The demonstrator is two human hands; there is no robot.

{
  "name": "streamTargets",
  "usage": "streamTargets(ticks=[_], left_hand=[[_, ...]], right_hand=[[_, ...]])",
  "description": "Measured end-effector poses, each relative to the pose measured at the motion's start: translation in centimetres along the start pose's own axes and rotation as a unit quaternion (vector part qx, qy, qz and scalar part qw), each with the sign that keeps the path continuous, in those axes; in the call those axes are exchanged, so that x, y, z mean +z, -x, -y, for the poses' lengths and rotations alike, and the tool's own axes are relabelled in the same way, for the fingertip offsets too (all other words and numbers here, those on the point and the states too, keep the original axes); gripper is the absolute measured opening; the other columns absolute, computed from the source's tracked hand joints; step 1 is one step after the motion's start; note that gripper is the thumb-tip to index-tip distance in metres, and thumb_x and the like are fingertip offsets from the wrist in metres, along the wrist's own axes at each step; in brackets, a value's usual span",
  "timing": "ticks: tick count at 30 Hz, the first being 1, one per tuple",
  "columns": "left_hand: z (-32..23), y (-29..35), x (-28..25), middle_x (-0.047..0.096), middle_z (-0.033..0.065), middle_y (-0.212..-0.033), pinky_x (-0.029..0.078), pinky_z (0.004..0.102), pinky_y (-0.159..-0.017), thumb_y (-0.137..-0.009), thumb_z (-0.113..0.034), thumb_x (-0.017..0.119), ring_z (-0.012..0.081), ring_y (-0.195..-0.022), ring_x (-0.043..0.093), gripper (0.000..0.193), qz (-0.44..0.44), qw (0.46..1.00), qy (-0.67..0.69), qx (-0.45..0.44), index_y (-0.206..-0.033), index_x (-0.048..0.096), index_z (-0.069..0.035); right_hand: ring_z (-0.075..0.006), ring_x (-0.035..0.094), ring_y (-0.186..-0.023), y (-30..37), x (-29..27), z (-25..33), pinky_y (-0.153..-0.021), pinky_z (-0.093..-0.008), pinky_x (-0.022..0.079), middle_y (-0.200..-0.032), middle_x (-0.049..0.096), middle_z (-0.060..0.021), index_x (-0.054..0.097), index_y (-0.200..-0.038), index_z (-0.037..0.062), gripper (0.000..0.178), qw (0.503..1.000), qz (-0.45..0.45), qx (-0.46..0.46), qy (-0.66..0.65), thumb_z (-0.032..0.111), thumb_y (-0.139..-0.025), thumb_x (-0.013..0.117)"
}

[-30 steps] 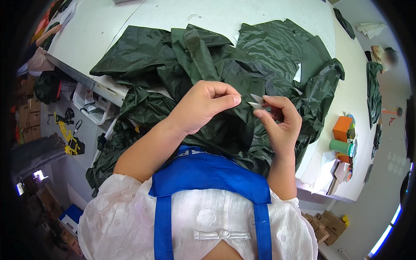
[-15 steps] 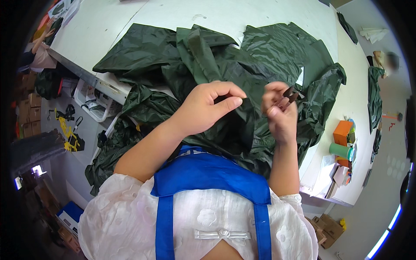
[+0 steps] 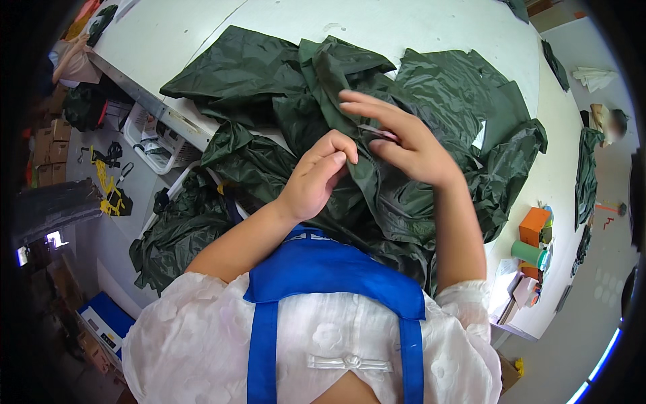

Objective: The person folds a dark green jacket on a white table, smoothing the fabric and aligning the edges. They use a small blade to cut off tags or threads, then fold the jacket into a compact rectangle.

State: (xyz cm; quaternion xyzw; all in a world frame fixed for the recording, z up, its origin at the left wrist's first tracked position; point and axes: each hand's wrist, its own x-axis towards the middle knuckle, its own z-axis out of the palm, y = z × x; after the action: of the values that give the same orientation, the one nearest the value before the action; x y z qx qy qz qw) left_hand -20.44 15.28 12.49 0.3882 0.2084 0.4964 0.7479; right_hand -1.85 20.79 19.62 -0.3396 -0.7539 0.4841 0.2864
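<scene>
A crumpled heap of dark green shiny fabric (image 3: 431,87) lies on the white table (image 3: 202,34) and hangs over its near edge. My left hand (image 3: 316,182) pinches a fold of this fabric between thumb and forefinger. My right hand (image 3: 410,145) hovers just beyond it over the same fold. Its fingers are stretched out to the left, and a small thin metal tool (image 3: 380,132) is held under them. The tool is mostly hidden by the fingers. I wear a white blouse and a blue apron (image 3: 330,269).
An orange box (image 3: 535,225) and a green roll (image 3: 526,252) stand at the table's right edge. A white basket (image 3: 151,131) sits under the table at left, with cardboard boxes (image 3: 44,151) beyond it. Another person (image 3: 609,122) is at far right, near more green fabric (image 3: 585,175).
My right hand has swung left and forward with the small tool and spread its fingers over the fold. My left hand stays pinched on the fabric, and the view has tilted closer.
</scene>
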Motion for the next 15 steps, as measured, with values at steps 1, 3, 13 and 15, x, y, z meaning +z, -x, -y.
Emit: streamTargets(ticks=[1, 3, 13, 15], left_hand=[[-0.3, -0.1, -0.3, 0.044, -0.0004, -0.095, 0.036, 0.0223, -0.081, -0.092, -0.017, 0.051, 0.0067, -0.089, 0.042, 0.010, 0.021, 0.999, -0.040, 0.016, -0.097, 0.048, -0.009], [-1.3, -0.1, -0.1, 0.042, -0.0002, -0.097, 0.036, 0.0202, -0.078, -0.085, -0.013, 0.061, 0.0057, -0.088, 0.041, 0.021, 0.027, 0.991, -0.129, 0.033, -0.097, 0.046, -0.008], [0.7, -1.8, -0.4, 0.043, 0.0037, -0.109, 0.040, 0.0218, -0.076, -0.086, 0.002, 0.056, 0.0081, -0.086, 0.047, 0.021, -0.098, 0.966, -0.232, 0.060, -0.106, 0.059, -0.003], [1.3, -1.5, -0.8, 0.045, 0.0041, -0.105, 0.041, 0.0230, -0.076, -0.086, 0.004, 0.053, 0.0096, -0.085, 0.048, 0.026, -0.070, 0.971, -0.225, 0.043, -0.110, 0.059, -0.001]], right_hand=[[-0.0237, 0.058, -0.108, -1.0, -0.9, -0.3, -0.086, -0.0295, 0.046, -0.124, 0.058, -0.0139, 0.056, -0.124, 0.0056, 0.045, 0.997, 0.074, 0.023, 0.028, 0.009, -0.079, 0.057], [-0.0159, 0.056, -0.081, -1.8, -2.3, -0.8, -0.070, -0.0278, 0.045, -0.093, 0.061, -0.0085, 0.061, -0.106, 0.0013, 0.030, 0.987, 0.135, 0.074, 0.035, 0.013, -0.079, 0.063], [-0.0066, 0.042, -0.072, -0.6, 0.5, -1.5, -0.062, -0.0229, 0.036, -0.079, 0.046, 0.0029, 0.057, -0.083, 0.0017, 0.017, 0.982, -0.040, 0.120, -0.142, 0.006, -0.075, 0.071], [-0.0076, 0.043, -0.074, -0.6, 0.2, -2.1, -0.064, -0.0227, 0.037, -0.083, 0.048, 0.0023, 0.057, -0.088, 0.0014, 0.019, 0.989, -0.031, 0.107, -0.094, 0.004, -0.074, 0.070]])
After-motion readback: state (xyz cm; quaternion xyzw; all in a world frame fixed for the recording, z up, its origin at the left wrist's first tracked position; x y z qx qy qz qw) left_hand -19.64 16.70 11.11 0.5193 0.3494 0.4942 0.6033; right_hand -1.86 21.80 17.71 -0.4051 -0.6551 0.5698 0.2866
